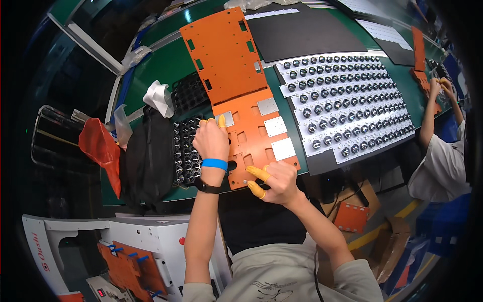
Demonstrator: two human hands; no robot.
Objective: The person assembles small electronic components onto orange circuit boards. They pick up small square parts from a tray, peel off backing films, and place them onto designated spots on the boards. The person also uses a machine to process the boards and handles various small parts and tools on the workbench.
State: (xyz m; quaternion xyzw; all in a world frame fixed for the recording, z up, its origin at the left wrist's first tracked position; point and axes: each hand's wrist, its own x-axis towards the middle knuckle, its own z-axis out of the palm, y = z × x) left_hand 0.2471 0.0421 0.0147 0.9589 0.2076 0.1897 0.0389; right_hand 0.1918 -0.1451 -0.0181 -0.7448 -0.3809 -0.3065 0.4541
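**Orange fixture open on the tabletop, both hands over its lower half**

Through my remote feed I find the orange fixture (pixel 250 119) directly in front of the wearer, on the green tabletop (pixel 274 83). Its lid (pixel 224 60) is folded back away from the body, which I judge leaves the recesses free to reach. Three pale square plates (pixel 275 127) line the right column, and another pale plate (pixel 229 119) sits at the upper left; the recesses presumably keep them square.

The left hand (pixel 211 141) reaches forward, palm down, its yellow-covered fingertips at that upper-left plate. I cannot tell whether they pinch it or merely rest there. The right hand (pixel 282 182) comes in across the near right corner, thumb and index parted, with nothing visible between them.

Just left stands a black tray (pixel 182 151) of round dark pieces, perhaps kept close for easy picking. To the right, white boards (pixel 338 155) carry rows of round black parts (pixel 316 144), spaced evenly, likely so none knock together. Farther right, a co-worker (pixel 440 168) handles something too small to identify.
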